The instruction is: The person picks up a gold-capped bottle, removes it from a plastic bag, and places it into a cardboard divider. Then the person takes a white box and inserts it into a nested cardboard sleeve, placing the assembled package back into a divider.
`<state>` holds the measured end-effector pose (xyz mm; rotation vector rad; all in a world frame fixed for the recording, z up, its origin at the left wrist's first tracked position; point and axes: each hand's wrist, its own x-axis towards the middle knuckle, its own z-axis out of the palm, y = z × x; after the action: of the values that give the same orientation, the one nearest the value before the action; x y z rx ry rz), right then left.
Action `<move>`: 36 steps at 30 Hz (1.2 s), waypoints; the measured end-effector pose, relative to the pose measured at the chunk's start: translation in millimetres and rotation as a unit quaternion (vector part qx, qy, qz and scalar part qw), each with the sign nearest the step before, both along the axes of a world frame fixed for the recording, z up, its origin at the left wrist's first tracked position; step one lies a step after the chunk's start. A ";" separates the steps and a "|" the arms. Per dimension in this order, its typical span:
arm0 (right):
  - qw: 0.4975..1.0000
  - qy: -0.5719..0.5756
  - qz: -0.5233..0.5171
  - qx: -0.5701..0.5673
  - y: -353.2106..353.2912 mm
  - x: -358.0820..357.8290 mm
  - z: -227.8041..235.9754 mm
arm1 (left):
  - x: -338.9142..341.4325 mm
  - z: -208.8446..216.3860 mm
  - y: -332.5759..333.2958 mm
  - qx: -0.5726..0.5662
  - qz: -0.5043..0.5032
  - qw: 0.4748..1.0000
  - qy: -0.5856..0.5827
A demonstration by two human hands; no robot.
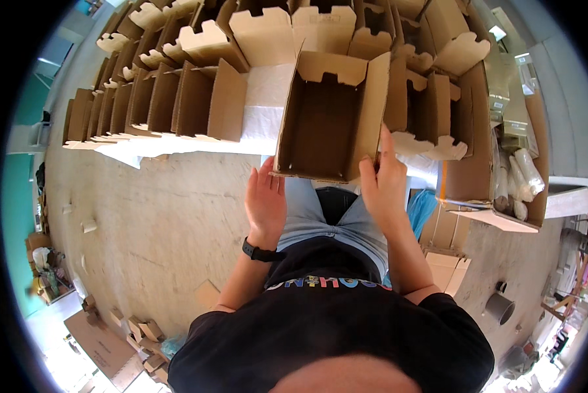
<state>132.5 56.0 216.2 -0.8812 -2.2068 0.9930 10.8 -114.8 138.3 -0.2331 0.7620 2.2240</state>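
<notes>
- Your left hand [266,208] is turned palm up at the near left corner of the open-topped box. Its fingers are extended and hardly curled, with the tips partly hidden at the corner; you appear to support there rather than grip, though firm contact cannot be confirmed.
- Your right hand [384,187] has the box pinched at its near right corner, thumb at the near edge and forefinger laid along the outside of the right wall.
- The open-topped box [325,124], of brown cardboard, lies before you, near end overhanging your lap, cavity facing up, nothing seen inside. Whether the tabletop carries its far end cannot be determined.
- Risk noted: with the left side only lightly supported, your box could twist or dip at that corner; the cause would be the one-sided pinch.
- The white-covered tabletop [265,98] shows in a gap to the left of your box. A loose covering could drag if cardboard catches it.
- A row of upright boxes [230,101] stands left of that gap; further boxes [420,108] stand close on your right. A sideways swing could knock either group, tight spacing being the cause.
- To your far right, a large carton [463,180] holds clear plastic bundles [529,171]; its flap projects outward and could snag your right forearm.
</notes>
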 end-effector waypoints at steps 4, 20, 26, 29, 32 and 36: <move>1.000 -0.015 -0.004 0.021 3.5 8.8 -1.7 | 4.7 11.0 20.1 -0.103 0.008 0.969 0.226; 0.993 0.041 -0.065 -0.090 26.2 27.3 -11.9 | 9.0 36.9 52.2 -0.117 -0.069 0.947 0.291; 0.982 0.090 -0.061 -0.156 30.0 31.0 -18.2 | 7.0 27.6 58.0 -0.126 0.025 0.949 0.287; 0.974 0.108 -0.061 -0.189 29.4 30.9 -16.2 | 1.0 14.6 57.7 -0.112 0.048 0.959 0.255; 0.977 0.093 -0.068 -0.182 28.5 31.8 -15.7 | -0.3 1.4 56.2 -0.110 0.065 0.965 0.229; 0.975 0.111 -0.056 -0.186 30.2 33.7 -20.3 | -0.3 2.9 57.8 -0.096 0.064 0.972 0.206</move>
<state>166.2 86.3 195.9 -0.9910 -1.7946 1.4018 10.5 -56.9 141.2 0.0954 1.2196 2.3523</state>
